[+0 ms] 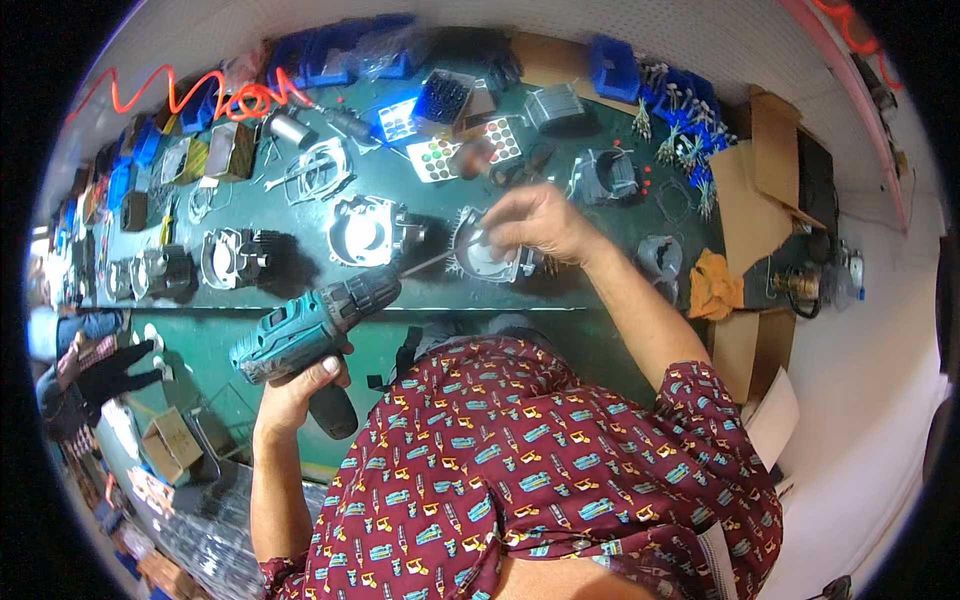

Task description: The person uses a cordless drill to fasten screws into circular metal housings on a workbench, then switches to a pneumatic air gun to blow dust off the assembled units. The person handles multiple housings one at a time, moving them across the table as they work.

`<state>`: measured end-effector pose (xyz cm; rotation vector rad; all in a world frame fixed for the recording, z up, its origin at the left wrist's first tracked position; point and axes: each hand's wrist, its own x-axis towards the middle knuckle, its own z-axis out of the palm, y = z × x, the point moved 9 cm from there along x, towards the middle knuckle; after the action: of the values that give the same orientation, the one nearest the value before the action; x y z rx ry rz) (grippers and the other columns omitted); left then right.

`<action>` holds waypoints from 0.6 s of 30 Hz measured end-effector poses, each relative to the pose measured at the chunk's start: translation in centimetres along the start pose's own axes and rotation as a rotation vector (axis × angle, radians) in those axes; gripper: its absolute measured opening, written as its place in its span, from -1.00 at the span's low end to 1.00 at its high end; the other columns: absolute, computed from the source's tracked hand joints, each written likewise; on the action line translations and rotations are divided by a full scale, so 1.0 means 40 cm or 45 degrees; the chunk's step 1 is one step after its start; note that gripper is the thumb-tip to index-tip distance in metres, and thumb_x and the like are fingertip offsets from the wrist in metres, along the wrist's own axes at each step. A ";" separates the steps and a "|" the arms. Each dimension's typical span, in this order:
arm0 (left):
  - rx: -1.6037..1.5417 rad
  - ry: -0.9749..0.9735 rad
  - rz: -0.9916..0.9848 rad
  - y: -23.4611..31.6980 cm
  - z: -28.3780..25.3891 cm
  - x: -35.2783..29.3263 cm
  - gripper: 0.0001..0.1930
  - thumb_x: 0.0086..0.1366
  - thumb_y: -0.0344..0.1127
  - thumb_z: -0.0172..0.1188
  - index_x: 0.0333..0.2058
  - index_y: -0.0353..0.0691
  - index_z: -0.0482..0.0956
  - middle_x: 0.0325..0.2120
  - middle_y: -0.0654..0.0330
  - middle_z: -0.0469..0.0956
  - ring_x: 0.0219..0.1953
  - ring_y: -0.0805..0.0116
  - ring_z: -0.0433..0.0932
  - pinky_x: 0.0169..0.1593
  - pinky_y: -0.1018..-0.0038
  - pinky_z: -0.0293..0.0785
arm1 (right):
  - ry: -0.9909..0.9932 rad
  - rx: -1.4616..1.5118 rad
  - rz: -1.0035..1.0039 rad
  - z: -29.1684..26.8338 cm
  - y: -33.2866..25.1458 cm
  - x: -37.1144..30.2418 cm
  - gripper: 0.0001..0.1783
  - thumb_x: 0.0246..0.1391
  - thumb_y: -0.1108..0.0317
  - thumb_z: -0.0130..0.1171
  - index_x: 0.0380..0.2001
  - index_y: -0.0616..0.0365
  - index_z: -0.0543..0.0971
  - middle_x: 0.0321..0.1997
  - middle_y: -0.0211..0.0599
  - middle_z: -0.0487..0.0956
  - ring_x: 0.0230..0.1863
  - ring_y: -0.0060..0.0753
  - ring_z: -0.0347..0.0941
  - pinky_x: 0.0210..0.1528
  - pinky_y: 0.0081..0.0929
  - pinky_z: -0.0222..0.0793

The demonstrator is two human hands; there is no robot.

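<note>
My left hand (298,390) is wrapped round the handle of a teal and black cordless drill (300,335), which I hold in front of the bench edge. Its long thin bit (428,264) points up and right, toward a round finned metal housing (490,266) on the bench. Over that housing is my right hand (545,225), fingers bent and pinched close to the bit's tip. Whatever sits between those fingertips is too small or hidden to name. Just left of it stands a similar metal housing (365,232) with its open side up.
More metal housings (232,258) line the green bench (300,225) to the left. Sheets of round stickers (436,160), blue bins (612,68) and a coiled red hose (255,100) lie at the back. An orange rag (716,286) and cardboard (750,205) are at right. People stand far left.
</note>
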<state>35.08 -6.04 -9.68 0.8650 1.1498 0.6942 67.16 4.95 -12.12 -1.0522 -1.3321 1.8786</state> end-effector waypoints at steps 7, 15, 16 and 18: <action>0.068 0.340 0.006 -0.033 0.047 -0.114 -0.65 0.18 -0.38 0.38 -0.06 -0.28 0.56 -0.26 0.21 0.61 -0.33 0.40 0.58 -0.20 0.41 0.52 | -0.143 -0.683 -0.038 -0.014 -0.003 0.099 -0.43 0.06 0.28 0.38 0.14 0.20 0.53 -0.12 -0.20 0.69 -0.21 -0.46 0.62 -0.16 -0.51 0.57; 0.500 0.401 -0.096 -0.002 0.159 -0.118 -0.68 0.20 -0.42 0.39 -0.07 -0.24 0.59 -0.24 0.27 0.61 -0.21 0.43 0.54 -0.10 0.43 0.50 | -0.714 -1.884 -0.339 0.086 0.088 0.075 -0.02 -0.17 0.16 0.45 0.34 0.17 0.27 -0.31 0.02 0.66 -0.24 0.03 0.65 -0.23 -0.12 0.55; 0.566 0.391 -0.130 0.003 0.170 -0.116 -0.69 0.20 -0.42 0.38 -0.07 -0.24 0.60 -0.24 0.27 0.61 -0.21 0.44 0.54 -0.09 0.43 0.50 | -0.692 -1.938 -0.358 0.088 0.096 0.081 -0.07 -0.14 0.20 0.42 0.33 0.17 0.28 -0.32 0.01 0.66 -0.25 0.01 0.65 -0.24 -0.13 0.55; 0.639 0.335 -0.157 0.024 0.200 -0.107 -0.66 0.21 -0.47 0.35 -0.02 -0.23 0.60 -0.22 0.26 0.62 -0.20 0.46 0.53 -0.06 0.43 0.49 | -0.642 -2.044 -0.396 0.087 0.114 0.093 -0.16 -0.07 0.28 0.36 0.31 0.17 0.30 -0.33 -0.02 0.66 -0.27 -0.02 0.65 -0.27 -0.14 0.55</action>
<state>41.57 -10.90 -5.46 1.1307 1.6401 0.4276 62.14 4.91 -16.78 -0.8264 -3.1926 0.5226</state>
